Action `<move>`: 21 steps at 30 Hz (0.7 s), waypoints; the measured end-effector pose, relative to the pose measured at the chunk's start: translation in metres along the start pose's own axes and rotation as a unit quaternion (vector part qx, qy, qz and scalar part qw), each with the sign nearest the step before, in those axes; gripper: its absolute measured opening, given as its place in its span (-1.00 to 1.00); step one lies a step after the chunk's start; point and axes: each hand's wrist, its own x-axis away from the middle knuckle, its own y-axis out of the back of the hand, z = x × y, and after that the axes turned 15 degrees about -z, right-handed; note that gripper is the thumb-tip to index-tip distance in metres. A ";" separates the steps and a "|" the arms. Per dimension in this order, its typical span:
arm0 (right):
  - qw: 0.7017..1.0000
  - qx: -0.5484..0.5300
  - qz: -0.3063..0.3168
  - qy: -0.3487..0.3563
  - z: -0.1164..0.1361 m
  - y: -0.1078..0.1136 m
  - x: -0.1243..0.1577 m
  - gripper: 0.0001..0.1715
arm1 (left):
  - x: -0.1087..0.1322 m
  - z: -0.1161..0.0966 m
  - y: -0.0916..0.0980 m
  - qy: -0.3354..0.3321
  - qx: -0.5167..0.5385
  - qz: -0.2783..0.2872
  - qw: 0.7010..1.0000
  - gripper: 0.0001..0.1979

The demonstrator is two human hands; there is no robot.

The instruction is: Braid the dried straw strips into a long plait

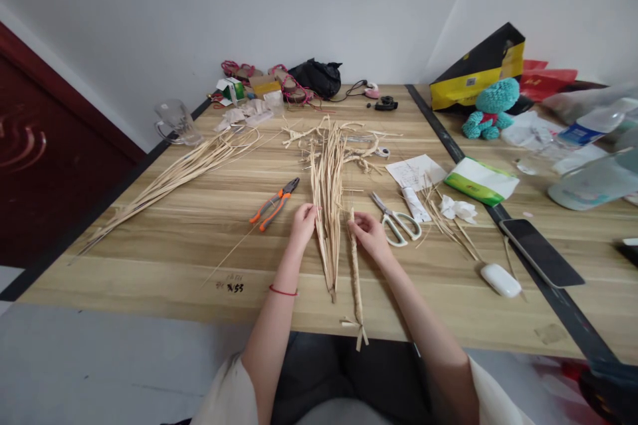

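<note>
A loose bundle of pale straw strips [329,199] lies lengthwise before me. My left hand [303,224] is at its left edge, fingertips pinched on a straw strip there. To the right of the bundle, my right hand [369,234] closes thumb and fingers round the upper part of a braided straw stick [355,279]. The stick's lower end reaches past the table's front edge, with short strips splayed out. Orange-handled pliers [274,204] rest left of my left hand. Scissors [397,220] with pale handles lie just right of my right hand.
A longer straw bundle [169,179] stretches across the left side near a glass mug [177,123]. Braided straw pieces [366,153] lie behind the middle bundle. To the right are a tissue pack [481,180], a phone [542,252], a white case [500,280] and a turquoise crocheted toy [493,106].
</note>
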 end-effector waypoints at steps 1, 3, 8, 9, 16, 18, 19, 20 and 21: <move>1.000 0.006 0.004 0.006 0.000 0.000 0.000 -0.45 | -0.001 0.001 0.000 -0.005 -0.012 -0.020 1.000 -0.82; 1.000 0.014 0.008 0.017 0.001 0.000 0.000 -0.46 | -0.002 0.003 0.000 -0.016 -0.035 -0.059 0.998 -0.85; 0.999 0.016 0.004 0.032 0.001 0.000 0.000 -0.48 | -0.004 0.005 0.003 -0.068 -0.105 -0.123 0.984 -0.76; 0.999 0.014 0.005 0.034 0.001 0.000 0.000 -0.48 | -0.004 0.005 0.003 -0.071 -0.116 -0.140 0.981 -0.71; 1.000 0.002 0.016 0.022 0.000 0.000 0.000 -0.51 | -0.002 0.010 -0.001 0.047 -0.028 -0.080 0.995 -0.56; 1.000 -0.002 0.015 0.020 0.001 0.000 0.000 -0.50 | -0.001 0.007 -0.002 0.047 -0.016 -0.070 0.996 -0.54; 1.000 -0.002 0.015 0.020 0.002 0.000 0.001 -0.50 | 0.000 0.005 -0.002 0.046 -0.013 -0.068 0.997 -0.53; 1.000 -0.002 0.015 0.020 0.002 0.000 0.001 -0.50 | 0.001 0.003 -0.002 0.046 -0.012 -0.066 0.997 -0.53; 1.000 -0.002 0.017 0.022 0.003 0.000 0.001 -0.50 | 0.002 0.000 -0.002 0.045 -0.010 -0.066 0.997 -0.53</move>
